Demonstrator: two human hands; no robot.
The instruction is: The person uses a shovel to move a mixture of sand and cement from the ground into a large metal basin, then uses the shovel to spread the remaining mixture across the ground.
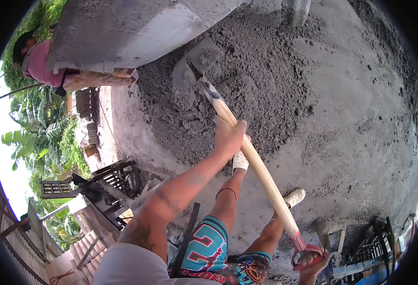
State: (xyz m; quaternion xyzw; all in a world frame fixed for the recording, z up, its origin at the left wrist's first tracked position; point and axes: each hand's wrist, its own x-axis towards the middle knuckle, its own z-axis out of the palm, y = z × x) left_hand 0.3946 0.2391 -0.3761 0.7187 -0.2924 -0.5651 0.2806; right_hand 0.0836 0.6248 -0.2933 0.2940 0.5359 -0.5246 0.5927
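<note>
My left hand [230, 137] is closed around the pale wooden shaft of a shovel [265, 178], partway down toward the blade. My right hand [309, 260] grips the red D-shaped handle at the shaft's other end. The grey-smeared shovel blade [184, 76] lies on a heap of wet-looking grey mortar mix [270, 107], with some mix on and around it. Close to the blade is the edge of a large grey, crusted drum or panel [137, 33]. My feet, in white clogs [240, 161], stand beside the heap.
Another person in a pink top [40, 64] stands behind the grey drum. Grey blocks [84, 102] are stacked beyond the heap. Dark slatted wooden debris [116, 178] lies to the left. A wheelbarrow-like frame [344, 228] with blue parts is near my right hand. Dusty concrete ground [351, 128] surrounds the heap.
</note>
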